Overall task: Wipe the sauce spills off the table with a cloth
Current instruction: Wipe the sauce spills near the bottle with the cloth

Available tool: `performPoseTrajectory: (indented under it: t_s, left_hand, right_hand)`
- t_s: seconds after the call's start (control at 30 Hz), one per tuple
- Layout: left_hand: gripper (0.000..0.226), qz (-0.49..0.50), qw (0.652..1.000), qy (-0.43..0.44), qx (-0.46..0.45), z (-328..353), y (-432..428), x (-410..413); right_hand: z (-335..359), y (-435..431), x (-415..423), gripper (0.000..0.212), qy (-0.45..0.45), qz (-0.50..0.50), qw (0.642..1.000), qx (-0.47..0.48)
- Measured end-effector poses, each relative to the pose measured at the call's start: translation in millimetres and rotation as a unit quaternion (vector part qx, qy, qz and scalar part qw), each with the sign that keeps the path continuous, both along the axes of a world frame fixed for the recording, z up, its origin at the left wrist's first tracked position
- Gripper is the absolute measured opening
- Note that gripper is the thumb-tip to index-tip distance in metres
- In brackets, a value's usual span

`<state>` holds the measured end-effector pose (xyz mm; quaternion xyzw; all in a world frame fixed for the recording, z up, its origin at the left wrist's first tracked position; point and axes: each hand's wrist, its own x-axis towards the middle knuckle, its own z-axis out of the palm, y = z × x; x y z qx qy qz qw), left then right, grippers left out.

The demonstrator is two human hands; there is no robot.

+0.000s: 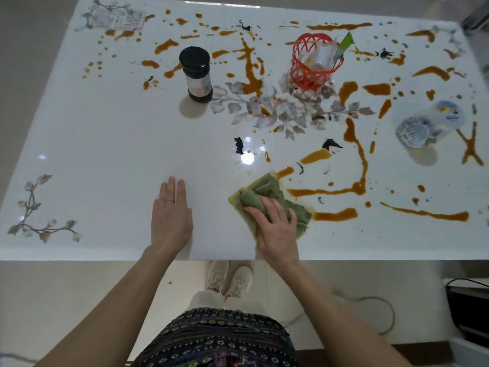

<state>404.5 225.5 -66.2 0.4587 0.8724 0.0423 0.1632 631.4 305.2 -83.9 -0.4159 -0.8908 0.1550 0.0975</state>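
Note:
A white glossy table (105, 144) carries orange-brown sauce spills (328, 192) across its back and right half, with small dark scraps (238, 145) among them. A crumpled green cloth (267, 192) lies near the front edge at the centre right. My right hand (276, 226) presses flat on the cloth, fingers spread over it. My left hand (171, 217) rests flat on bare table to the left, fingers straight and together. The front left of the table shows no sauce.
A dark sauce bottle (197, 72) stands upright at the back centre-left. A red plastic basket (315, 62) with items stands at the back right of centre. A clear jar (428, 123) lies tipped at the right. Cables run on the floor at the right.

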Motion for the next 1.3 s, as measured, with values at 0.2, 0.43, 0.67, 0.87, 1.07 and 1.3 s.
performPoseTrajectory:
  t_s: [0.2, 0.43, 0.67, 0.87, 1.07, 1.3]
  left_hand:
    - [0.061, -0.023, 1.0, -0.01, -0.001, -0.3, 10.1, 9.6]
    - [0.06, -0.012, 1.0, -0.009, 0.005, 0.3, 9.4, 11.2]
    - [0.059, -0.006, 1.0, -0.016, 0.004, 1.7, 11.5, 12.3]
    - [0.059, 0.002, 1.0, -0.004, -0.003, -2.9, 11.6, 15.9]
    - [0.059, -0.007, 1.0, -0.001, -0.006, -3.4, 11.7, 13.2]
    - [0.059, -0.015, 1.0, 0.007, -0.016, 6.2, 16.6, 11.8]
  right_hand:
    - [-2.7, 40.9, 56.4, 0.045, -0.04, 0.134, 0.99, 0.026]
    - [5.4, 15.2, 41.8, 0.035, 0.034, -0.028, 0.999, -0.022]
    - [-0.7, 78.0, 70.4, 0.038, 0.004, -0.002, 1.0, 0.013]
    - [9.6, 38.7, 21.8, 0.027, 0.038, -0.028, 0.998, -0.031]
    - [5.3, 97.7, 2.4, 0.044, -0.044, 0.043, 0.998, -0.015]
    - [12.9, 80.1, -23.2, 0.042, -0.009, -0.05, 0.996, -0.067]
